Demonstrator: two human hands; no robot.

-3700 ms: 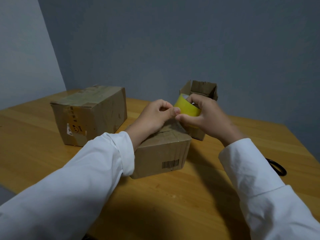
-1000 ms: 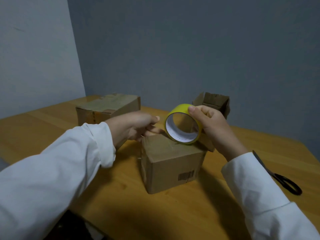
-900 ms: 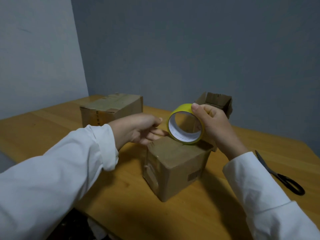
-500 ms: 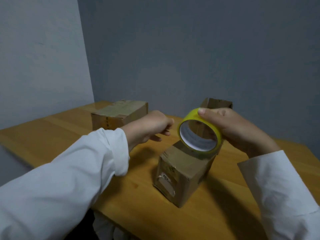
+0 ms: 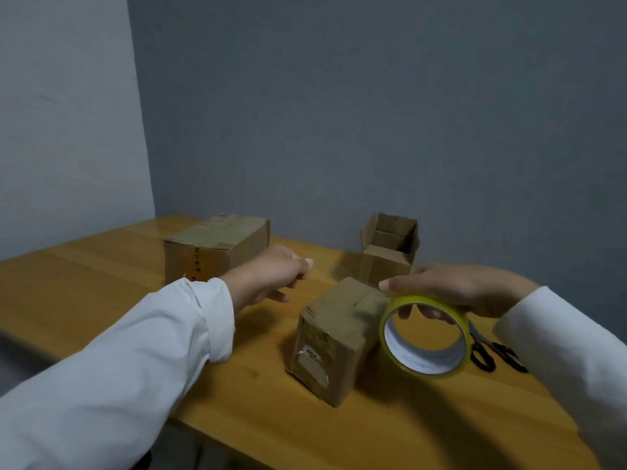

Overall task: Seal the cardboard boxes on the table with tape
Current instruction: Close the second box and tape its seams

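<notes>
From the head camera, a wooden table with an orange-yellow top [image 5: 101, 293] is seen in a grey-walled corner, and three brown cardboard boxes stand on it. The small closed cardboard box [image 5: 336, 337] sits nearest, turned so that one corner faces the viewer; its top flaps are folded shut, and whether tape already runs over the seam cannot be told from this angle. A round roll of yellow adhesive tape [image 5: 425, 335] is gripped by the right hand [image 5: 454, 288], fingers curled over its top rim and the thumb seemingly underneath, and it is held upright just beside the box's right edge, probably so that the free end can be drawn across the seam. The left hand [image 5: 271, 278] is held above the table to the left of the small box, touching nothing; its fingers are loosely extended and nothing is held in them, as though the box were about to be steadied or turned. Behind it, a larger closed cardboard box with tape across its top [image 5: 217, 249] stands near the far-left edge, and it appears to be sealed. A small open cardboard box with raised flaps [image 5: 388, 252] stands at the back, unsealed. Black-handled scissors [image 5: 488, 354] lie on the table to the right, partly hidden by the right sleeve, presumably kept near for cutting.
</notes>
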